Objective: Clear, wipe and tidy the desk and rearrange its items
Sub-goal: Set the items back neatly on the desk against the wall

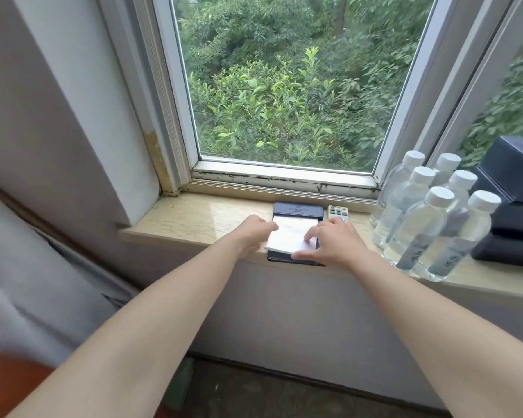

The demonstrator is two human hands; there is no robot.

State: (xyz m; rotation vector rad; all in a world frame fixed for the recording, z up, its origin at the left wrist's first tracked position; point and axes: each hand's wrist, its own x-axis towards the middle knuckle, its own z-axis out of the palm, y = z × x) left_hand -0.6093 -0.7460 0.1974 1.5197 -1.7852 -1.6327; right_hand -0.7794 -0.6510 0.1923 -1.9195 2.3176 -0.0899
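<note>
Since the white paper notepad [290, 236] seems loose on its dark blue leather holder [298, 209], mid-way along the beige marble windowsill [200, 218], the left hand [254, 233] curls its fingers round the pad's 9 o'clock edge. The right hand [332, 242] presses bent fingers on the 4 o'clock corner, probably to square it.

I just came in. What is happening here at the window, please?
A person reaches with both bare hands to a white notepad that lies in a dark blue holder on the window sill. The left hand holds the pad's left edge with curled fingers. The right hand rests on the paper. A remote control lies just right of the holder. Further right, six water bottles stand in a group beside dark boxes.
</note>
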